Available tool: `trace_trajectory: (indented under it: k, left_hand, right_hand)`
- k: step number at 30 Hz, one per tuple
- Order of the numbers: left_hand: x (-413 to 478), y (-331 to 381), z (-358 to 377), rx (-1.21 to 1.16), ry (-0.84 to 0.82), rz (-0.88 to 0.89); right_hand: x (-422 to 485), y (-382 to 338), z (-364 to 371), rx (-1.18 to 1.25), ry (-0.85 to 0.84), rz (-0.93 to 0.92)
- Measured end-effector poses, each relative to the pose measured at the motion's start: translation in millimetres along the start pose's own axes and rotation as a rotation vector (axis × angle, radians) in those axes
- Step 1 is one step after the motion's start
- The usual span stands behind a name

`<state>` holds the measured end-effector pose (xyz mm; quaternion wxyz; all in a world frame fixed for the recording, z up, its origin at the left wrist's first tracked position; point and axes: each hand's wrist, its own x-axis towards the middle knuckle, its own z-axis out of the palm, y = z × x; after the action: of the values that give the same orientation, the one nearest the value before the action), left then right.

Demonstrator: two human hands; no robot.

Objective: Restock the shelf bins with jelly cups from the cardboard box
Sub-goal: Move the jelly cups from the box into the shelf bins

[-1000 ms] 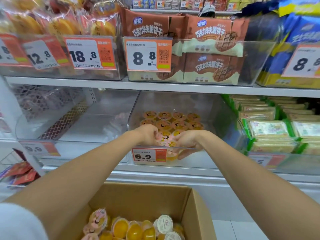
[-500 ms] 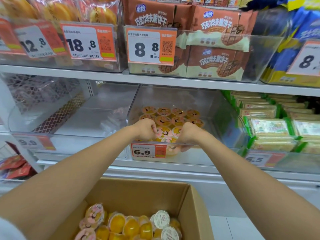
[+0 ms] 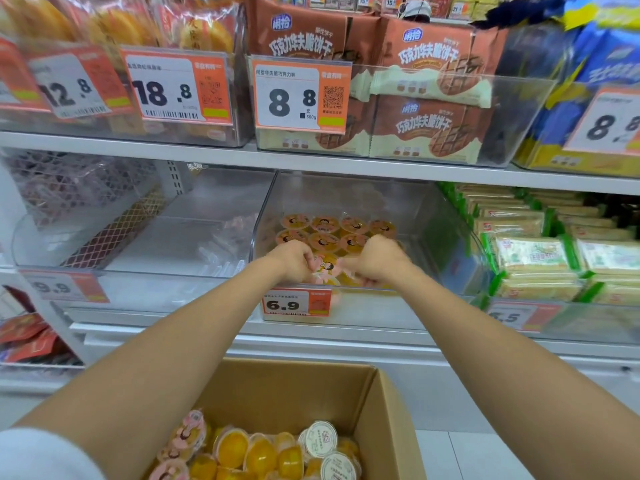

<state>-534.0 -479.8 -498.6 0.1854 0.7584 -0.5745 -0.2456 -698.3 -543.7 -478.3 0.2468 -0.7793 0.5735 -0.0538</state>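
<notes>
Clear plastic shelf bin (image 3: 433, 223) at frame centre: left grip (image 3: 294, 261) and right grip (image 3: 377, 263) both clench pink-lidded yellow jelly cups (image 3: 325, 268) at its front; brown cardboard box (image 3: 294, 386) sits bottom centre, more cups inside.

Clear bins (image 3: 433, 244) on white shelf (image 3: 346, 336)

Jelly cups (image 3: 325, 225) in bin (image 3: 445, 233), box (image 3: 294, 386) open

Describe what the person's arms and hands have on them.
The left forearm and right forearm are bare. A white sleeve covers the left upper arm. The left hand and right hand show no gloves; no watch or bracelet at either wrist.
</notes>
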Motion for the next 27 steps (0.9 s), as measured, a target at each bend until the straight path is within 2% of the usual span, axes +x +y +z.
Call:
trace_trajectory:
  k: [2,3,5,7,10,13,15,18,21,24,27]
  left_hand:
    - [2,-4,2,-0.045,0.006,0.029]
    - [4,-5,3,-0.042,-0.007,0.033]
    - [9,-7,4,0.020,-0.036,0.015]
    - [14,-7,5,0.150,-0.040,-0.024]
    - [22,-10,7,0.187,-0.043,-0.065]
    - [18,-9,6,0.123,0.000,-0.050]
    - [6,-2,3,0.066,0.115,0.002]
    - [-28,17,-2,-0.019,0.307,0.051]
    - [-74,28,2,-0.005,0.383,0.081]
    - [-120,17,14,0.100,0.392,0.054]
    - [-152,-28,31,0.156,0.237,-0.094]
  right_hand:
    - [6,27,-21,-0.071,0.251,0.055]
    - [8,41,-29,-0.099,0.256,0.106]
    - [11,60,-34,-0.179,0.085,0.186]
    - [15,63,-28,-0.174,-0.033,0.187]
    - [19,59,-19,-0.026,-0.020,0.162]
    - [16,62,-19,-0.037,0.008,0.150]
    - [11,63,-19,-0.079,0.164,0.096]
    - [-12,50,-12,0.019,0.474,-0.143]
    - [-52,28,5,0.110,0.585,-0.349]
    - [-94,8,39,0.278,0.534,-0.444]
    - [-123,2,87,0.367,0.318,-0.415]
